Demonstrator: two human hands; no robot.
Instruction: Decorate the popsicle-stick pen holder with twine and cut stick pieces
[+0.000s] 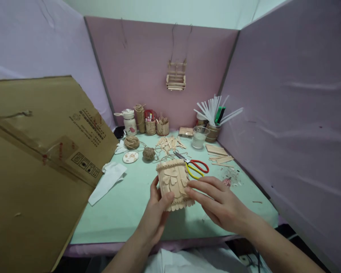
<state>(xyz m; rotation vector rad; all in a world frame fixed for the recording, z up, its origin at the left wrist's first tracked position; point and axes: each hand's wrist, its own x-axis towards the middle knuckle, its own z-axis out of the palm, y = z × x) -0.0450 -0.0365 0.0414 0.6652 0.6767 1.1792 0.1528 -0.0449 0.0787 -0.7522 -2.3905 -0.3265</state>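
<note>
A pale wooden stick holder (173,184) with flower-shaped pieces on its side and a braided band round its top is held above the table's front part. My left hand (156,212) is wrapped round its left and lower side, thumb on the front. My right hand (216,201) is at its right side, fingertips touching the wood near a petal-like piece, fingers stretched and slightly apart. Just behind the holder lie scissors (197,168) with one red and one yellow handle. A twine ball (149,154) rests behind and left of it.
Wooden sticks (170,143) are spread at the back middle, more sticks (216,150) at the right. A glass cup (199,137), a jar (130,123) and containers line the back. White cloth (109,182) lies left beside a big cardboard sheet (39,170).
</note>
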